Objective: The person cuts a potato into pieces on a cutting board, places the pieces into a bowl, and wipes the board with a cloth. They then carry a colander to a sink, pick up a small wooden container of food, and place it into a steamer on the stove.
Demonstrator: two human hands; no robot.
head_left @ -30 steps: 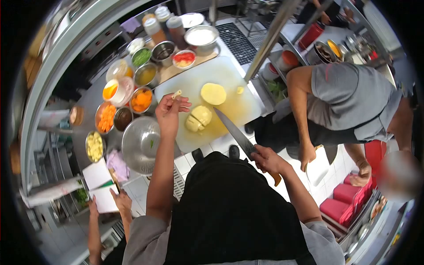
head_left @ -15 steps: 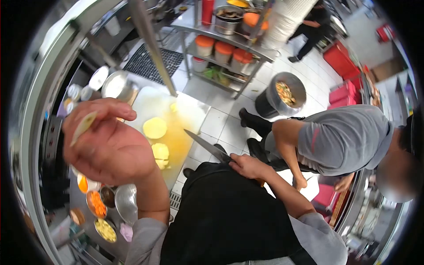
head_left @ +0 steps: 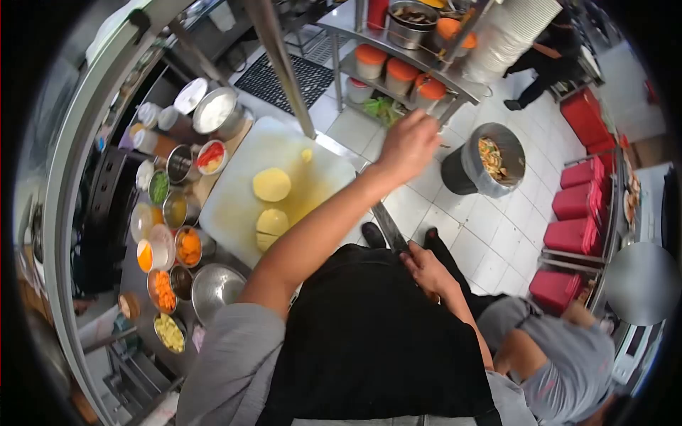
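My left hand (head_left: pixel 410 145) is stretched out over the floor, between the cutting board and the bin, its fingers closed; what they hold, if anything, cannot be made out. My right hand (head_left: pixel 430 272) grips a knife (head_left: pixel 388 226) by its handle in front of my black apron, blade pointing away from me. On the pale cutting board (head_left: pixel 241 153) lie a round yellow piece (head_left: pixel 271 184), a sliced yellow piece (head_left: pixel 272 222) and a small yellow bit (head_left: pixel 306 155). Yellow liquid stains the board beside them.
A lined bin (head_left: pixel 465 167) holds food scraps. Bowls of cut food, such as orange pieces (head_left: pixel 165 291), stand left of the board. A metal shelf (head_left: pixel 334 28) holds orange-lidded tubs. One person (head_left: pixel 561 355) is at lower right, another (head_left: pixel 543 71) further back.
My left hand has swung from the left across the board towards the bin; the pale strip seen on it no longer shows. The view has shifted, and the nearby person appears lower right.
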